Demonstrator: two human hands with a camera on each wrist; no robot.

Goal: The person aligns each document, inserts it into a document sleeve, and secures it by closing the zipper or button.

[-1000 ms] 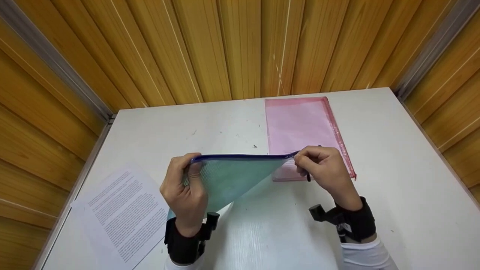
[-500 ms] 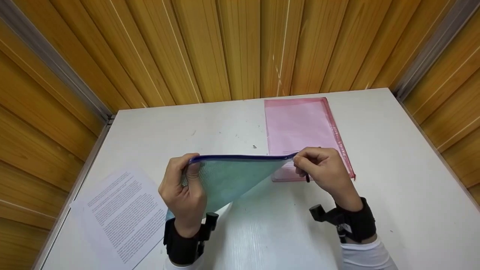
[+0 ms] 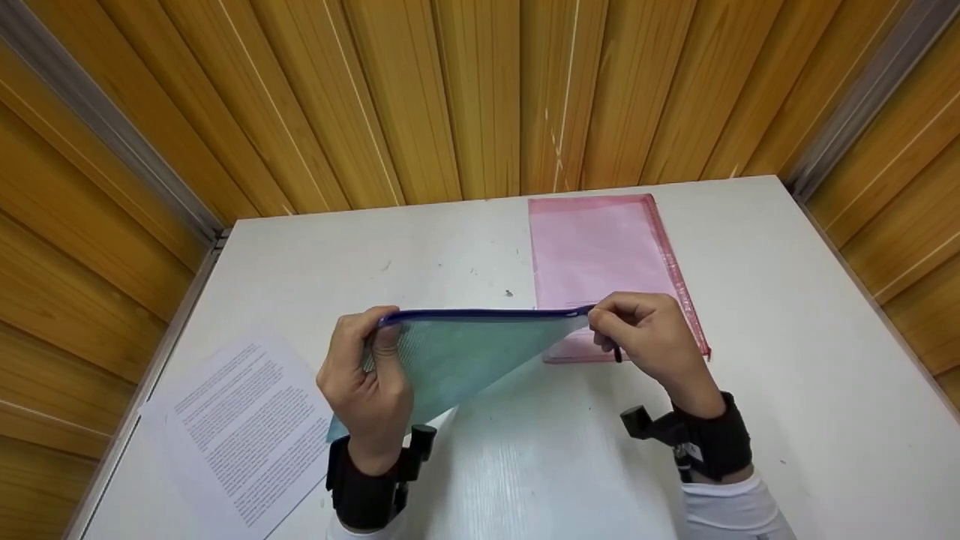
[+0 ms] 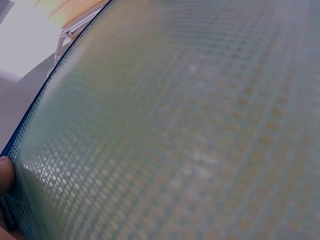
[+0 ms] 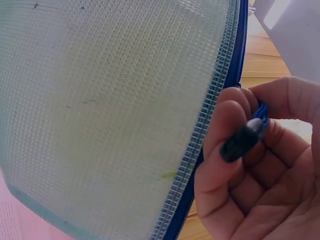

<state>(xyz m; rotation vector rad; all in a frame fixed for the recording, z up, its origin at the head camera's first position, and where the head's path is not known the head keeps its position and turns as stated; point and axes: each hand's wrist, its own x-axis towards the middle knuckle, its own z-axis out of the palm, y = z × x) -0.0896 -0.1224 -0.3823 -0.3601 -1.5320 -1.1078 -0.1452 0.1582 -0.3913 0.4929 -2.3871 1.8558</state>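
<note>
A green mesh zip pouch [image 3: 465,352] with a dark blue zipper [image 3: 480,314] along its upper edge is held up above the table. At the zipper's left end, my left hand [image 3: 367,390] grips the edge between thumb and fingers. My right hand [image 3: 649,330] pinches the zipper's right end. From those right fingers hangs a blue cord [image 5: 262,111] with a black tip [image 5: 242,142], seen in the right wrist view. The pouch's mesh [image 4: 165,120] fills most of the left wrist view, where only a fingertip of the left hand shows at the lower left.
Behind the right hand, a pink zip pouch [image 3: 592,247] with paper in it lies on the white table [image 3: 390,262]. Printed sheets [image 3: 247,435] lie at the left, partly behind the left hand and green pouch. Wood-look walls [image 3: 480,97] border the table's back and sides.
Both hands stay nearly in place with the zipper taut between them. The green pouch's lower left corner has shifted slightly left and down.
</note>
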